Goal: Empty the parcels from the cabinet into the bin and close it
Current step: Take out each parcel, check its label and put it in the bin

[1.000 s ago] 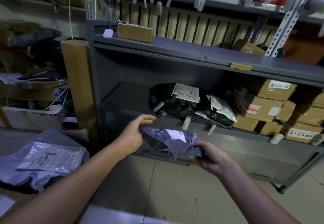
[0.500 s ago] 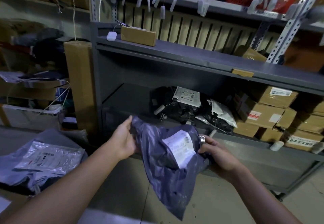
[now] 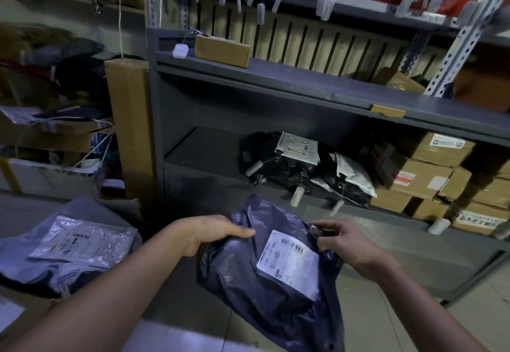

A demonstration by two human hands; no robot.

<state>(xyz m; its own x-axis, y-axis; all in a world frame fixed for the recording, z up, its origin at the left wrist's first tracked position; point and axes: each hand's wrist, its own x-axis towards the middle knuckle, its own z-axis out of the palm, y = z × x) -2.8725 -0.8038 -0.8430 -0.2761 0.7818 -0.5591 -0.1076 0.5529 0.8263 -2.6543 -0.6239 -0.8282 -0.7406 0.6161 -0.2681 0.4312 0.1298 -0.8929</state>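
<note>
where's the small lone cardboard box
Head view, upper left of centre: the cardboard box sits on the grey cabinet top, just right of a small white tag.

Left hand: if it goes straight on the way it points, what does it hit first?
The left hand grips the grey parcel, thumb pointing right. Next comes the label, then probably the right hand; depth unclear.

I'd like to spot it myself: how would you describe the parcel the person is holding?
Find the grey metal cabinet; in front of its lower shelf, the left hand and right hand grip a soft parcel. It is a dark purple-grey plastic bag with a white barcode label, held in the air, unlike the black bags and cardboard boxes resting on the shelf.
</note>
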